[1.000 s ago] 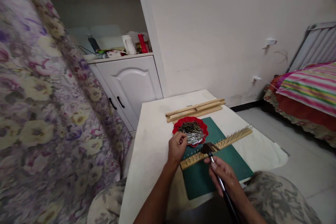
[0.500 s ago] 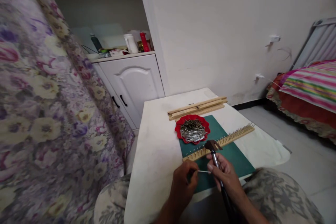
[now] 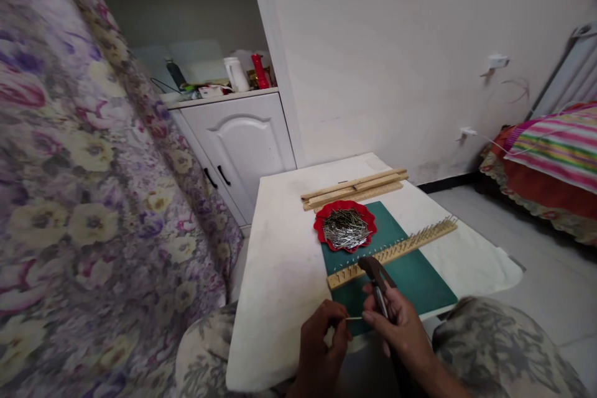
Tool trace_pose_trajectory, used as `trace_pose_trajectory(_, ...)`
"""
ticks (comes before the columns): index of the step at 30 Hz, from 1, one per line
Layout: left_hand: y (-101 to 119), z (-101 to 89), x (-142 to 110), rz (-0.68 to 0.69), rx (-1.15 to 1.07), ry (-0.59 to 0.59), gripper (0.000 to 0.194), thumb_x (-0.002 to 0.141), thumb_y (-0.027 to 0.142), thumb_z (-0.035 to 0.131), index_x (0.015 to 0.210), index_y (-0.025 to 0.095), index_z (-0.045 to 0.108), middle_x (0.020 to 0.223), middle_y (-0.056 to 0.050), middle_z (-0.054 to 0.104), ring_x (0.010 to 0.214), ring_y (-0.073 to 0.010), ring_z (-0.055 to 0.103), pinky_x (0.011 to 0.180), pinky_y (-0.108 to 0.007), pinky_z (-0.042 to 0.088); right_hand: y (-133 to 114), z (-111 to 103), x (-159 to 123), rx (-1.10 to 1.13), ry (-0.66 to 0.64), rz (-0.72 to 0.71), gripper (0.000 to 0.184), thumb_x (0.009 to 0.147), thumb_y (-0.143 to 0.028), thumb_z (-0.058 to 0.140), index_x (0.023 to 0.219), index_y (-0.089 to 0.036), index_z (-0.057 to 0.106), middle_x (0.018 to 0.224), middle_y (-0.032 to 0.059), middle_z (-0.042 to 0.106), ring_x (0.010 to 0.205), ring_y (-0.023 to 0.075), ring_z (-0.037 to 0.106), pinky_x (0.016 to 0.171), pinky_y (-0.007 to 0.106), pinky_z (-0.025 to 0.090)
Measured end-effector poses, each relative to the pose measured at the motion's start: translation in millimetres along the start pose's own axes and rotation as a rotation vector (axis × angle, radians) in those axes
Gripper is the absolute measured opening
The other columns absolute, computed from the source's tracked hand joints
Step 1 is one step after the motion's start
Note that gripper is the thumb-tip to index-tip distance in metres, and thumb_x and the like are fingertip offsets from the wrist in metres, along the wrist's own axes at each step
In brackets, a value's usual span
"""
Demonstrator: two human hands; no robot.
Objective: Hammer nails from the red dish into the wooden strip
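Note:
My left hand (image 3: 324, 339) pinches one end of a nail (image 3: 354, 318), held level just above the near edge of a green mat (image 3: 410, 289). The fingertips of my right hand (image 3: 396, 320) meet the nail's other end. That same hand is closed around a claw hammer (image 3: 373, 268), its dark head pointing up and away from me. Beyond the hammer a wooden strip (image 3: 389, 253) lies slantwise across the mat, with many nails standing along it. Behind it, a red scalloped dish (image 3: 319, 227) holds a heap of loose nails (image 3: 347, 228).
Several bare wooden strips (image 3: 354, 188) lie at the far side of the white table (image 3: 275, 242). A floral curtain (image 3: 116, 199) hangs at left beside a white cabinet (image 3: 247, 143). A bed (image 3: 550, 161) stands at right. My knees flank the table's near edge.
Both hands have come slightly down toward me with the nail. The hammer head has tipped a little to the left. The view has shifted slightly.

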State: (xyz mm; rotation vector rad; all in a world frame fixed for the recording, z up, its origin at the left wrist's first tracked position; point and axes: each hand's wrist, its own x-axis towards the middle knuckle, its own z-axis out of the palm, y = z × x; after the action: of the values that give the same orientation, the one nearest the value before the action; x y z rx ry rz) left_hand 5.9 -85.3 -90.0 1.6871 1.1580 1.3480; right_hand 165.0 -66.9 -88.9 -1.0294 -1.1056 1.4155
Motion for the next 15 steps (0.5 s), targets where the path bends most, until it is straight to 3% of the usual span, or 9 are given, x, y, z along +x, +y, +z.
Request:
trace_pose_trajectory(7,6.7,12.6,8.5,-0.298,-0.383,0.135,0.010,0.075,0.024,0.059,0.073,0.016,0.055,0.071,0.000,0.059,0.053,-0.0094,0.057,0.056,-0.023,0.047,1.3,3.0,-2.3,0.019,0.014,0.007,0.037,0.069,-0.039,0.070,0.096,-0.019,0.053,0.069,-0.0024,0.056,0.041,0.0065,0.043,0.032,0.016,0.036)
trace_pose_trajectory(15,0.9,9.2,4.3,-0.385,-0.603,0.130,0.006,0.068,0.019,0.066,0.071,0.014,0.063,0.074,0.000,0.062,0.057,-0.0094,0.057,0.059,-0.023,0.045,2.6,12.9,-4.4,0.027,0.042,-0.005,0.035,0.068,-0.035,0.071,0.094,-0.018,0.054,0.064,-0.0036,0.056,0.050,0.0103,0.050,0.043,0.019,0.041)
